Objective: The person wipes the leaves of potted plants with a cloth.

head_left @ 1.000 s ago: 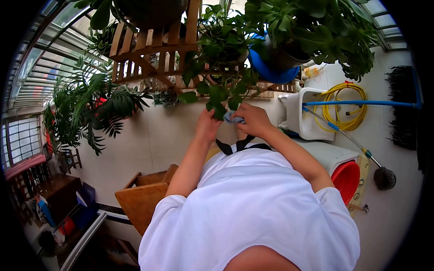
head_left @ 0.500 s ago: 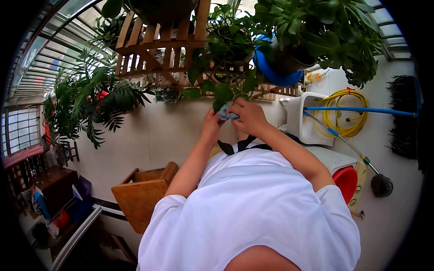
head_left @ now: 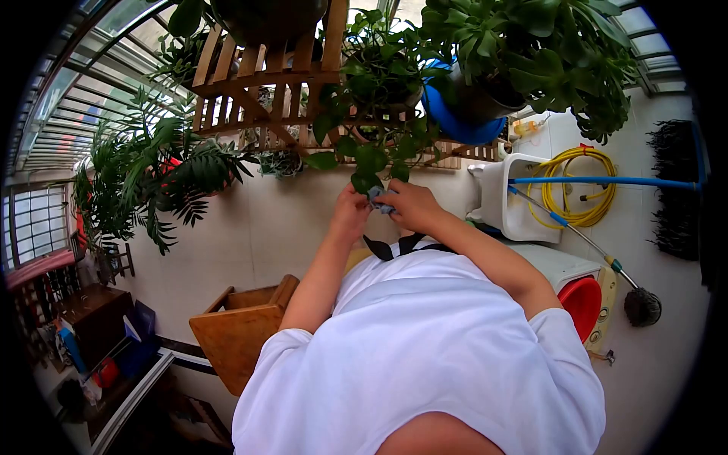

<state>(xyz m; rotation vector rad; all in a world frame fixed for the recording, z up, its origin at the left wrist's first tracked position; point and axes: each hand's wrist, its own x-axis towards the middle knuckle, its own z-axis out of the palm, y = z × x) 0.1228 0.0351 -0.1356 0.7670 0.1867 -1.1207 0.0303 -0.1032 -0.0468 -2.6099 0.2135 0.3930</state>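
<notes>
A crumpled blue-grey cloth is pinched in my right hand, just below the hanging leaves of a trailing plant. On the other side of the cloth, my left hand has its fingers closed at the edge of a low leaf. Whether that hand grips the leaf or only touches it is too small to tell. Both hands are close together in front of the white shirt.
Slatted wooden shelving bears pots above the hands. A blue basin sits at its right, near a white tub and a coiled yellow hose. A wooden stool stands lower left; a red basin lower right.
Over the last half second both hands, with the cloth, have moved slightly down. The right hand has shifted a little around the cloth, and the plant's leaves hang slightly differently.
</notes>
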